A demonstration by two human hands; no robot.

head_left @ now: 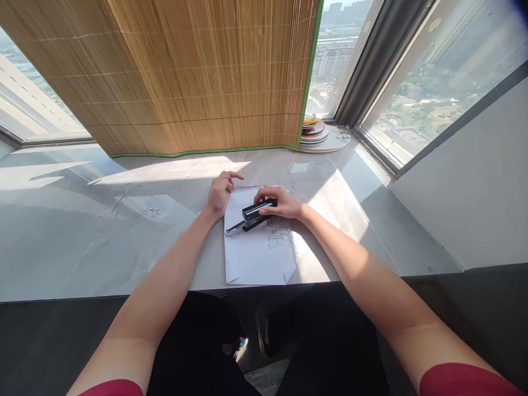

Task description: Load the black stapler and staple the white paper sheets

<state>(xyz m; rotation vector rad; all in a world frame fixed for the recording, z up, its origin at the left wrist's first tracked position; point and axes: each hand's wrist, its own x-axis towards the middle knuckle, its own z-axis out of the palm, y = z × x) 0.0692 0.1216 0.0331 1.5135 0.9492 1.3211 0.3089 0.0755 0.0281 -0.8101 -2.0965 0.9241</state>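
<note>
My right hand [280, 202] is wrapped over a black stapler [259, 209], its thumb along the near side. The stapler's silver staple tray [236, 228] sticks out to the left, low over the white paper [251, 263]. Several short strips of staples [279, 236] lie on the paper below my right hand. My left hand [223, 192] rests at the paper's far left corner. Its index finger is stretched out to the right while the other fingers curl, and nothing shows in it.
The paper lies near the front edge of a grey tiled sill [136, 242]. Loose staples [152, 212] are scattered at the left. A small white slip [299, 168] lies beyond the paper. Stacked plates [315, 133] stand at the back right, beside a hanging bamboo blind [198, 77].
</note>
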